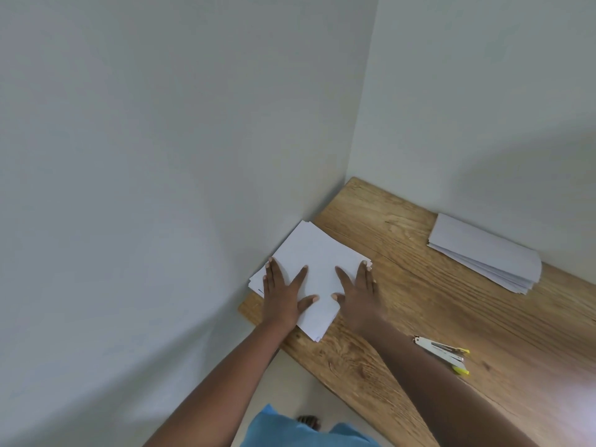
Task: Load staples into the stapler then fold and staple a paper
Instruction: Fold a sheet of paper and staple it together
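Observation:
A stack of white paper (pixel 317 253) lies at the left end of the wooden table (pixel 419 301), against the wall. My left hand (pixel 283 293) rests flat on its left part with fingers spread. My right hand (pixel 358 291) lies flat on its right part, fingers spread, reaching the paper's right corner. Neither hand grips anything. A white stapler with yellow tips (pixel 443 353) lies on its side on the table, right of my right forearm and away from both hands.
A second pile of white sheets (pixel 487 253) sits at the back right by the wall. Walls close the table on the left and at the back. The table's front edge runs diagonally below my arms; floor and blue clothing (pixel 300 430) show beneath.

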